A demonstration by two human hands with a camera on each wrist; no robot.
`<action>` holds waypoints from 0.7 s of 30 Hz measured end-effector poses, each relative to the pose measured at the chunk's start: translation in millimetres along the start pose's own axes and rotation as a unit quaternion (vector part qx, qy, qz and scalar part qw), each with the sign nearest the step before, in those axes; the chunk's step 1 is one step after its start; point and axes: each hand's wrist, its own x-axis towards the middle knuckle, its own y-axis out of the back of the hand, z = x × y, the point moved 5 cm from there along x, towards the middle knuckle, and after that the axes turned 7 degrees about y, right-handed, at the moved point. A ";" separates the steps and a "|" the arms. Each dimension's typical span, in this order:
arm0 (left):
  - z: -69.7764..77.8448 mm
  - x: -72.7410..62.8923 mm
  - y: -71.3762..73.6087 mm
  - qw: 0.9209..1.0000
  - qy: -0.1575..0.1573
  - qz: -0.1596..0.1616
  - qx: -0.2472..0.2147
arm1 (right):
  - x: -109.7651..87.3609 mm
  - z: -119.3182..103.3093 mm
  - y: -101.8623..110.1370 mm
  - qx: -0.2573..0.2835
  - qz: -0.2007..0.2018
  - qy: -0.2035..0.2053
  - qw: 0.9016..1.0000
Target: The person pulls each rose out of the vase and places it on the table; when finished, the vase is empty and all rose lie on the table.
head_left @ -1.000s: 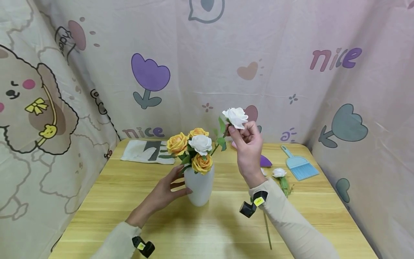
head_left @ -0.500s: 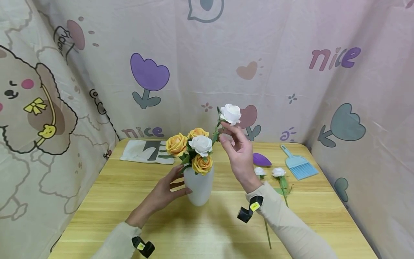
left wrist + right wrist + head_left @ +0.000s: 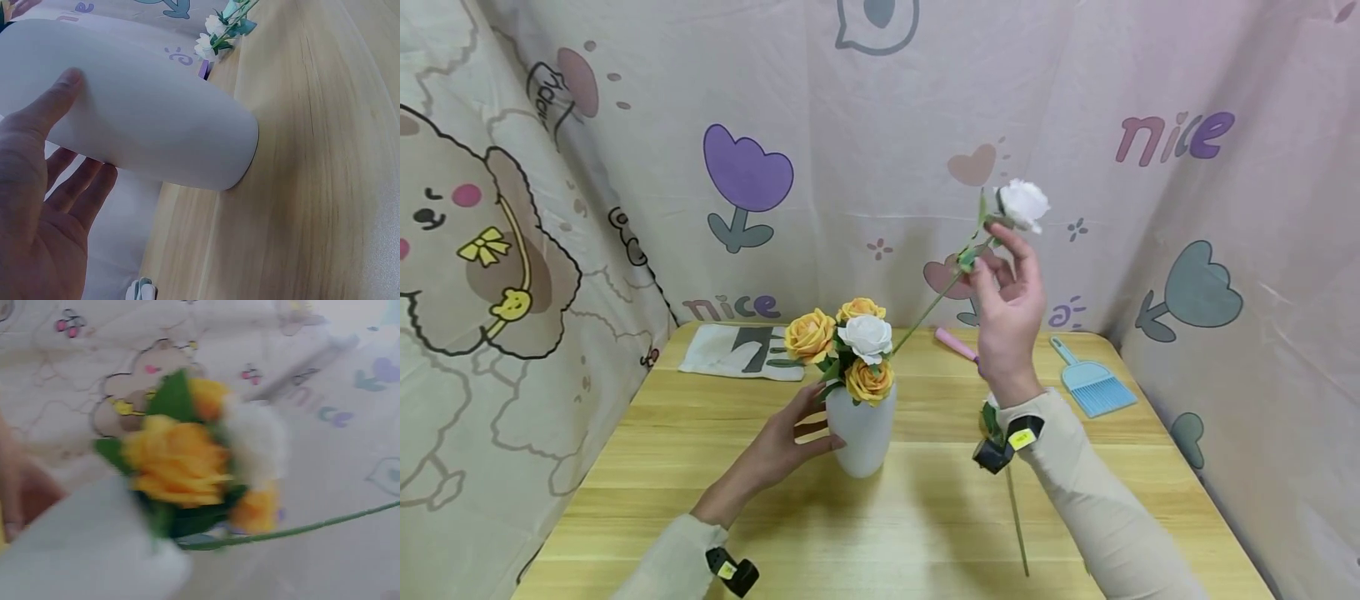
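Observation:
On the table a white vase [image 3: 867,437] holds several yellow roses [image 3: 810,335] and one white rose [image 3: 865,337]. My left hand [image 3: 792,432] grips its side, thumb in front and fingers round the far side, as the left wrist view of the vase [image 3: 156,112] shows. Up to the right, my right hand [image 3: 1011,312] pinches another white rose [image 3: 1024,205] below its bloom, near the leaves. The long green stem of this rose slants down to the vase's mouth; the right wrist view, blurred, shows the stem [image 3: 300,530] running in beside the yellow blooms.
Behind the vase lies a folded white-and-grey cloth [image 3: 730,352]. A pink handle [image 3: 955,342] and a small blue dustpan [image 3: 1097,388] are at the back right. One more flower stem [image 3: 1018,521] lies under my right wrist. Printed curtains [image 3: 880,150] surround the table.
My right hand first shifts a little left, then rises up and right with the white rose, so more of its stem shows above the vase. The left hand and the vase stay put.

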 end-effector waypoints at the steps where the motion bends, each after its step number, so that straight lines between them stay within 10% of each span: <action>1: -0.2 -0.1 0.0 1.000 0.001 0.001 0.000 | 5.7 -2.8 2.8 0.014 0.009 0.003 1.000; 8: -0.8 -0.3 0.2 1.000 0.005 0.001 -0.001 | 27.4 -10.4 28.6 0.077 0.052 -0.029 0.995; 13: -1.2 -0.6 0.9 1.000 0.006 0.003 -0.004 | 3.0 15.5 49.5 -0.019 -0.015 -0.137 0.990; 21: -1.5 -0.1 -0.5 1.000 -0.002 0.000 -0.007 | -77.6 75.3 78.8 -0.186 -0.147 -0.254 0.938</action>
